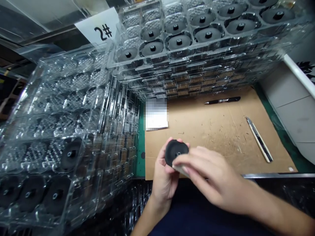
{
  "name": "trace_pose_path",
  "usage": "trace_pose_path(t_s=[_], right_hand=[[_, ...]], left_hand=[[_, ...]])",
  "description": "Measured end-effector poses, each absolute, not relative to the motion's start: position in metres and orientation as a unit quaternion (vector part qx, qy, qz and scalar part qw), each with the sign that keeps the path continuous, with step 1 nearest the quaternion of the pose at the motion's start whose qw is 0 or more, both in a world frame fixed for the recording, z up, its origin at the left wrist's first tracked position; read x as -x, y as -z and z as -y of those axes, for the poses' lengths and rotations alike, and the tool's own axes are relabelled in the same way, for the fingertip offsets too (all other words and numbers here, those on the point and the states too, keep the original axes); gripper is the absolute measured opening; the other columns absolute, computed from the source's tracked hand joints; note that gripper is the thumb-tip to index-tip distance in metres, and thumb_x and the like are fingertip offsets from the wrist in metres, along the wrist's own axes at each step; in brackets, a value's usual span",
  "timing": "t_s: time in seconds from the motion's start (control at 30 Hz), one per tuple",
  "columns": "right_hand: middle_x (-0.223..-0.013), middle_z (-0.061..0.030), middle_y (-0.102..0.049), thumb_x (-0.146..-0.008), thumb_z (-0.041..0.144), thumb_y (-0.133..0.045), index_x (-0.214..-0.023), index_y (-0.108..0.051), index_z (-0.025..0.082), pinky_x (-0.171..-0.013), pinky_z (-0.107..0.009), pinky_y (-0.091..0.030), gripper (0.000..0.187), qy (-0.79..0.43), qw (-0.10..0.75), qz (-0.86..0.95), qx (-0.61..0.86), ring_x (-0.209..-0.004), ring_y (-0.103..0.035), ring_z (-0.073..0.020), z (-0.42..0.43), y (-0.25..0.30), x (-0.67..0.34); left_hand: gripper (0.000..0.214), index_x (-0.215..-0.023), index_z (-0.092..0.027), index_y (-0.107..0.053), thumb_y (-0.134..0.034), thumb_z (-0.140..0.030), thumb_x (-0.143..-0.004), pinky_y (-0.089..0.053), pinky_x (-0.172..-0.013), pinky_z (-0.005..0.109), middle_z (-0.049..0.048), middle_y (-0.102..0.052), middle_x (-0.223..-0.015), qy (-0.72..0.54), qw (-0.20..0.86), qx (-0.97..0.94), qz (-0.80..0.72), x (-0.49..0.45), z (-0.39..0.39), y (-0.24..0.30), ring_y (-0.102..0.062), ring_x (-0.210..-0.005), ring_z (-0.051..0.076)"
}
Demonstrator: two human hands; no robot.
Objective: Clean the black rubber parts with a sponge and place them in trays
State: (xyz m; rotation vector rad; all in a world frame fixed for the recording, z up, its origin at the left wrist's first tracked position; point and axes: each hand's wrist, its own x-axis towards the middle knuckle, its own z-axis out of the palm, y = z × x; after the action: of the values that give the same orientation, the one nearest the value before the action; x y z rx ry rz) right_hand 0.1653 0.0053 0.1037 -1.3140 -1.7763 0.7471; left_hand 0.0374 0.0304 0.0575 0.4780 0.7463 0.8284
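My left hand (164, 177) is wrapped round a black oval disc-shaped part (175, 148) with a small hub in its middle. Its dished face is turned up towards me. Across the part's lower right edge reaches my right hand (211, 173), somewhat blurred, thumb and fingers closed together. Something pale and flat shows between those fingers, too hidden to name. Both hands are above the near edge of a cardboard sheet (197, 131).
Stacked clear plastic trays stand at the left (49, 108) and the back (209, 55), with similar black parts in some pockets. A pen (222, 100), a utility knife (259, 139) and a small blurred paper (157, 114) lie on the cardboard. A "2#" sign (100, 28) stands behind.
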Motion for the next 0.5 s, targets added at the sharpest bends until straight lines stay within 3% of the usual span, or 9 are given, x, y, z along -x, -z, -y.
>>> trace_pose_path(t_s=[0.13,0.27,0.43,0.5], right_hand=[[-0.086,-0.0080,-0.060,-0.085,0.009,-0.045,-0.110,-0.055,0.009,-0.073,-0.032,-0.042,0.028,-0.199,0.455,0.699,0.515,-0.079,-0.050,-0.0155,-0.003,-0.103,-0.171],[-0.080,-0.0049,-0.057,-0.084,0.006,-0.046,-0.112,-0.055,0.012,-0.067,-0.029,-0.040,0.030,-0.242,0.401,0.723,0.508,-0.073,-0.047,-0.0135,0.011,-0.097,-0.182],[-0.083,-0.0049,-0.060,-0.085,0.005,-0.043,-0.106,-0.061,0.017,-0.065,-0.030,-0.037,0.031,-0.146,0.404,0.710,0.558,-0.070,-0.047,-0.0126,-0.004,-0.088,-0.196],[-0.088,-0.0036,-0.062,-0.087,0.008,-0.041,-0.104,-0.063,0.021,-0.069,-0.028,-0.041,0.031,-0.206,0.448,0.685,0.536,-0.075,-0.052,-0.0119,-0.012,-0.081,-0.200]], left_hand=[[0.058,-0.115,-0.027,-0.060,-0.076,-0.042,-0.061,-0.041,-0.100,0.032,0.0042,-0.063,-0.112,-0.374,0.836,-0.252,-0.314,-0.041,-0.033,-0.066,-0.055,-0.111,0.024],[0.062,-0.113,-0.029,-0.062,-0.080,-0.039,-0.055,-0.044,-0.097,0.035,0.0037,-0.063,-0.114,-0.367,0.847,-0.253,-0.289,-0.035,-0.042,-0.066,-0.059,-0.106,0.025],[0.056,-0.109,-0.025,-0.065,-0.079,-0.040,-0.057,-0.046,-0.089,0.021,0.0041,-0.065,-0.108,-0.329,0.858,-0.214,-0.332,-0.031,-0.041,-0.060,-0.060,-0.101,0.018],[0.057,-0.110,-0.025,-0.064,-0.077,-0.044,-0.057,-0.049,-0.086,0.027,0.0065,-0.064,-0.110,-0.312,0.870,-0.191,-0.331,-0.030,-0.039,-0.063,-0.062,-0.097,0.022]])
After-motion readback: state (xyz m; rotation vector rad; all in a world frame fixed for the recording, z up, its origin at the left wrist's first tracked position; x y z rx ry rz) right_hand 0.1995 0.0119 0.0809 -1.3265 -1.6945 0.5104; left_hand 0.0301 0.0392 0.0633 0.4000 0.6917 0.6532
